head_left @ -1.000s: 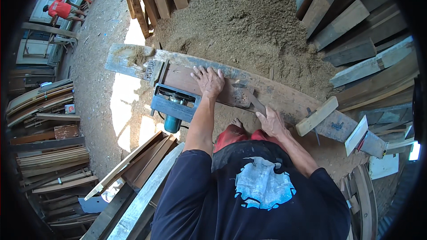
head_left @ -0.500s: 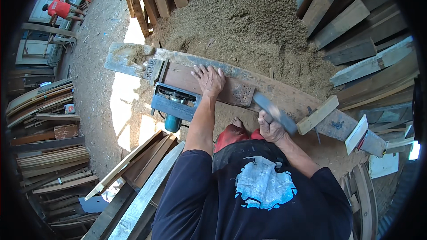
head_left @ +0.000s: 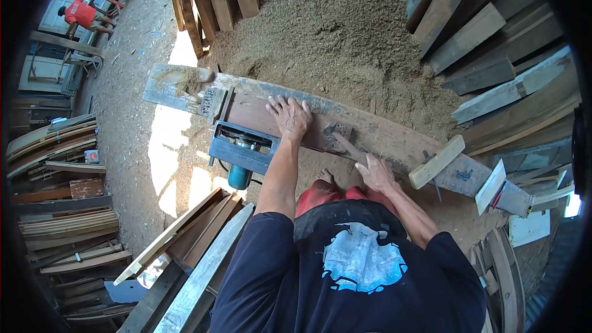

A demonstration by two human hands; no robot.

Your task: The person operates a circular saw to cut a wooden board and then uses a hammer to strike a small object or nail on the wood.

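Note:
A long, worn plank bench point(head_left: 394, 129) crosses in front of me, tilted down to the right. On it lies a reddish-brown board point(head_left: 250, 108), its right end marked with many small holes. My left hand point(head_left: 290, 116) rests on this board, palm down with fingers spread. My right hand point(head_left: 377, 174) is wrapped round the handle of a hammer point(head_left: 346, 146); its dark head is at the board's holed right end. Whether the head touches the wood I cannot tell. Against the board's near side sits a power tool point(head_left: 245, 148) with a grey metal base and teal motor housing.
A light wood block point(head_left: 436, 161) lies across the bench's right part. Sawdust point(head_left: 333, 37) covers the ground beyond. Planks lean at the right point(head_left: 468, 40) and beside my left arm point(head_left: 197, 287); stacked boards point(head_left: 71, 228) fill the left. A person in red point(head_left: 81, 13) stands far left.
The hammer, a blur near my lap before, now has its head at the board's holed end. My right hand has moved slightly forward. The left hand stays put.

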